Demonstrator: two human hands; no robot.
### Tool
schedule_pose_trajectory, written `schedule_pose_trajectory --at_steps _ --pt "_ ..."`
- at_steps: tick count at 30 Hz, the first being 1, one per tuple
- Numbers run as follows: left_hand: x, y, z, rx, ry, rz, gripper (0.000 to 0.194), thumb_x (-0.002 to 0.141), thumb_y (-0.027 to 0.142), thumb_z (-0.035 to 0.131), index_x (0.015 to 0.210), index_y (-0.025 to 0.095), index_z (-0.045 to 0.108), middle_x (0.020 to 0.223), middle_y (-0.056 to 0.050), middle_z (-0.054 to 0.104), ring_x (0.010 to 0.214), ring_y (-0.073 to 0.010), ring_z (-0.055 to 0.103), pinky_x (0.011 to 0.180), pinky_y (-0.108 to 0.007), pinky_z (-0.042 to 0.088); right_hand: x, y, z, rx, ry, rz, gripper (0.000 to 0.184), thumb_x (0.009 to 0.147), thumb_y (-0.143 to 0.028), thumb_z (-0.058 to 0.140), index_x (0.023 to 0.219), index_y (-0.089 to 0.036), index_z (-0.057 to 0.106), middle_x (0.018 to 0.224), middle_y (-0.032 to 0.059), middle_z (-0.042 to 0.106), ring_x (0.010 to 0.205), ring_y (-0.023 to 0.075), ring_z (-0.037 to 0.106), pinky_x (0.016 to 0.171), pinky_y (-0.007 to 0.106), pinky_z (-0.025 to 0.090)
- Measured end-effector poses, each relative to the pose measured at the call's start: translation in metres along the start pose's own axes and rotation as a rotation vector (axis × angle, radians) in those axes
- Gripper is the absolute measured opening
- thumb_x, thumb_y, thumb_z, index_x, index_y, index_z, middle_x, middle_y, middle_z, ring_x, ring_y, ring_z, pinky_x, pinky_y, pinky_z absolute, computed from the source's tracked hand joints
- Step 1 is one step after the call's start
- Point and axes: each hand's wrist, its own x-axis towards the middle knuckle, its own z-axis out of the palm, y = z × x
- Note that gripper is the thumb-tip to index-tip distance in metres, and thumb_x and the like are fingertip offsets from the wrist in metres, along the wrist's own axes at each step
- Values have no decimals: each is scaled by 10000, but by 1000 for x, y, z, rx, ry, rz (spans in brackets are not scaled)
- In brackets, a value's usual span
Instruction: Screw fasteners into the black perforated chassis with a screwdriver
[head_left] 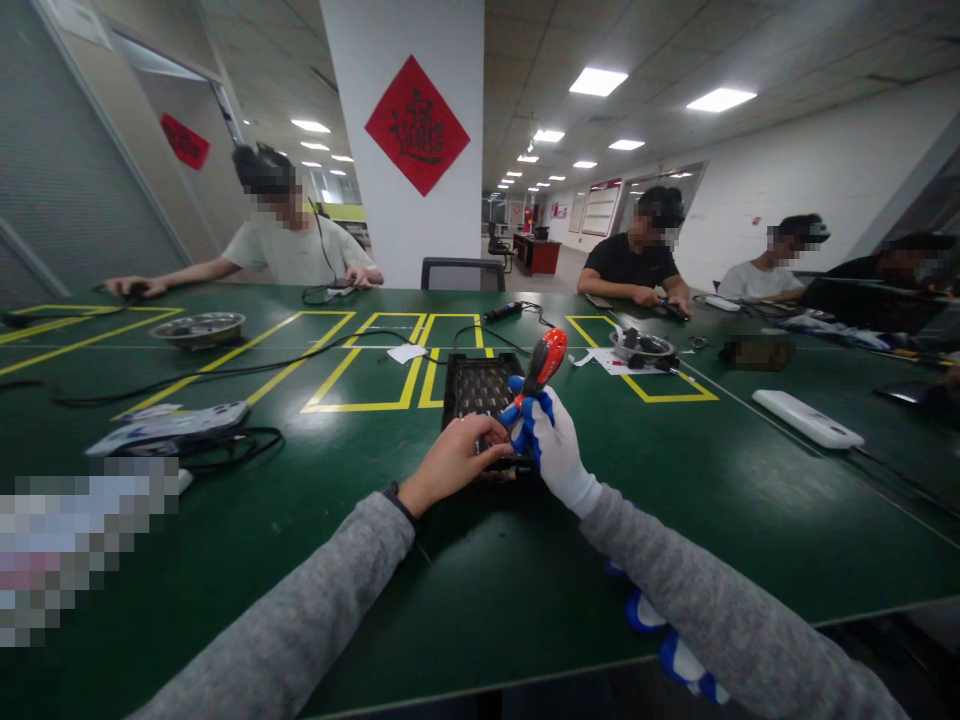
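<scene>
A screwdriver (547, 360) with a red and black handle points upward, tilted, in my gloved right hand (553, 437). The glove is white with blue-coated fingers, and these wrap round the tool. Below it a black rectangular tray (452, 383) lies on the table, with rows of small shiny pieces inside. My bare left hand (463, 452) reaches over the tray's near left part. Its fingers are drawn together close to the right glove; what they pinch, if anything, is hidden. The screwdriver's tip is also hidden by the hands.
On the green table (345, 470) are yellow tape outlines, a metal bowl (199, 330) at left, and another bowl (643, 346) with dark parts at right. A black cable (225, 372) runs across the left. A white device (806, 418) lies right. Several people sit across the table.
</scene>
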Motion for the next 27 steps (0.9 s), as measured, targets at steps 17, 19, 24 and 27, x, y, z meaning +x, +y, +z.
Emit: schedule_pose_trajectory --at_steps 17,19,24,27 --pt "-1 1 -2 -22 26 -35 207 880 329 495 906 191 646 875 -30 648 809 -172 559 762 -289 420 -1 -2 1 -14 -9 2 329 870 -412 452 1107 -189 505 762 -6 551 558 74 470 515 204 422" --pt "-1 1 -2 -41 95 -95 274 908 354 427 918 180 638 898 -38 641 834 -175 562 764 -286 426 -1 -2 1 -20 -6 4 341 870 -421 448 1117 -191 500 758 -8 551 539 71 457 493 201 409" --pt "-5 2 -3 3 174 -157 495 950 372 279 688 163 643 745 -33 610 755 -164 550 737 -280 410 -2 -4 1 -30 -2 14 346 871 -427 443 1114 -187 501 738 -14 546 530 70 455 497 202 407" --pt "-6 1 -3 89 163 -158 550 953 375 257 627 174 652 707 -33 588 734 -163 535 730 -288 393 -2 -5 2 -39 -2 7 346 873 -424 443 1113 -181 502 739 -10 550 529 69 453 496 200 403"
